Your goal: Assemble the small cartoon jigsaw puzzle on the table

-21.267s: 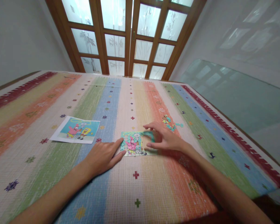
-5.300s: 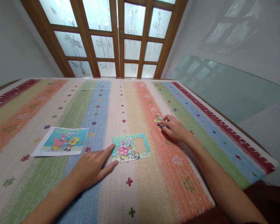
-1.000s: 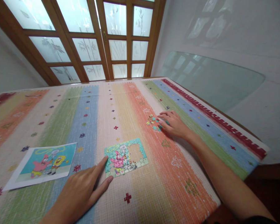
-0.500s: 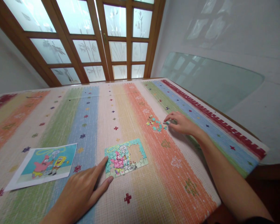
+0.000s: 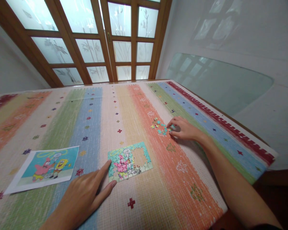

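Observation:
A small cartoon jigsaw puzzle (image 5: 129,160) lies on the striped tablecloth (image 5: 91,105), with a bare hole in its right half. My left hand (image 5: 86,196) rests flat, its index and middle fingers stretched out and touching the puzzle's left edge. Farther right, several loose teal and yellow puzzle pieces (image 5: 159,126) lie in a little heap. My right hand (image 5: 183,129) sits just right of that heap, fingers curled and pinching at a teal piece on the cloth.
A printed reference picture (image 5: 44,168) of the same cartoon lies at the left. The table's right edge (image 5: 232,127) runs close to a grey wall. Wooden glazed doors (image 5: 105,41) stand behind the far edge.
My right hand has drawn its fingers in beside the loose pieces, closing on one at the heap's right side. The left hand and the puzzle have stayed put.

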Motion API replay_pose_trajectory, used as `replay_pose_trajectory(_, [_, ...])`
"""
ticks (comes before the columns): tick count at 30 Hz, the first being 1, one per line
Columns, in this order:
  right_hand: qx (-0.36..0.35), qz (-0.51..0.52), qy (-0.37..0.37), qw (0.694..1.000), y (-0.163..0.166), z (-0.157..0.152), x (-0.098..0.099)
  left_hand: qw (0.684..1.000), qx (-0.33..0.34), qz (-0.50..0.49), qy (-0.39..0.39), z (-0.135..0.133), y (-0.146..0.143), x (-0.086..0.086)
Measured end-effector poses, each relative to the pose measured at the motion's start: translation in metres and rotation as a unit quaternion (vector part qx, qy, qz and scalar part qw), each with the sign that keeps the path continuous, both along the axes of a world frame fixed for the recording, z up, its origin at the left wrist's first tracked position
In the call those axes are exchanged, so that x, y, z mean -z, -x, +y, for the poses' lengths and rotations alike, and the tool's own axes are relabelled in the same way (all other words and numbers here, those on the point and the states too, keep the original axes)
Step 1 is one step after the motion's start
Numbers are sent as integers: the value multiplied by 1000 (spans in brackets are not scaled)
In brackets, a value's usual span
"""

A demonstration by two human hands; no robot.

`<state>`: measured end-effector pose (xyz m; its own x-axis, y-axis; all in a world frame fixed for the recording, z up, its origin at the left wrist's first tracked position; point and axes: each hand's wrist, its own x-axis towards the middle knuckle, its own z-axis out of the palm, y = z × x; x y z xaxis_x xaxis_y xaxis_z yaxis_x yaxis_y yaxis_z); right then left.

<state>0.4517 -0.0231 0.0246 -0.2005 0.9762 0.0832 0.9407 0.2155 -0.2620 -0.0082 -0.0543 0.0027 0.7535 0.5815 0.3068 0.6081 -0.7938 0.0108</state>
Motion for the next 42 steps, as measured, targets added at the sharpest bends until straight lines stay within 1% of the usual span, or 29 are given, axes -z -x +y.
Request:
replay_pose_trajectory(6, [-12,3,-14,1000,1,1,3,1000,-1,-1,-5,1,1,0])
replay_pose_trajectory(11, [-15,-1,-12,1000,1,1,3,1000,-2,-8,11,1,0,1])
replay_pose_trajectory(18, [-20,18,-22,999,7,2,4,999,-16,-5,42,1,3,0])
replay_pose_trajectory(26, [-29,60,-19,998,8,3,3,999,-18,-3,40,2,4,3])
replay_pose_trajectory(34, [-28,60,-21,998,6,4,5,999,-13,3,31,1,2,1])
replay_pose_trajectory(37, [-16,83,-9,996,5,4,3,999,-18,-4,45,1,1,1])
replay_pose_trajectory(42, [13,167,26,985,7,3,-3,998,-27,-6,53,0,-1,-1])
